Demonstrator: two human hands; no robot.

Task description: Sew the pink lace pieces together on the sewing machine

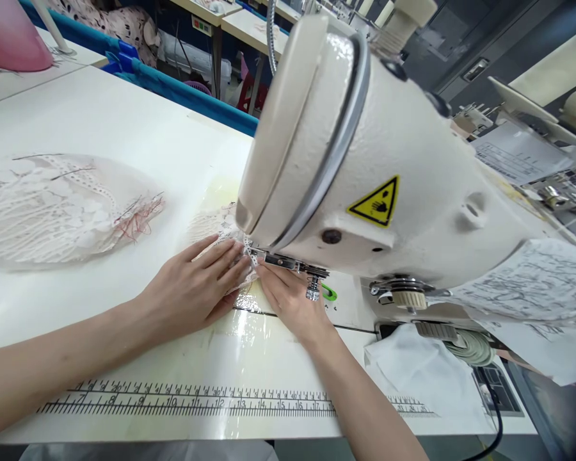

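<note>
White lace fabric [210,221] lies on the bed of a sewing machine [312,141], its edge running in by the needle area. My left hand [196,278] rests flat on this lace, fingers stretched toward the needle, left of the machine head. On the other side, my right hand [295,301] reaches under the head with its fingers extended and fingertips at the lace edge. The machine's metal thread tension part [312,288] covers some of that hand. The needle and presser foot are mostly hidden behind the head and fingers.
A lace piece with loose reddish threads [72,208] lies on the table at left. A printed ruler strip [196,403] runs along the front edge. White cloth [422,368] sits at right, and a green clip-like object [329,292] is beside my right hand.
</note>
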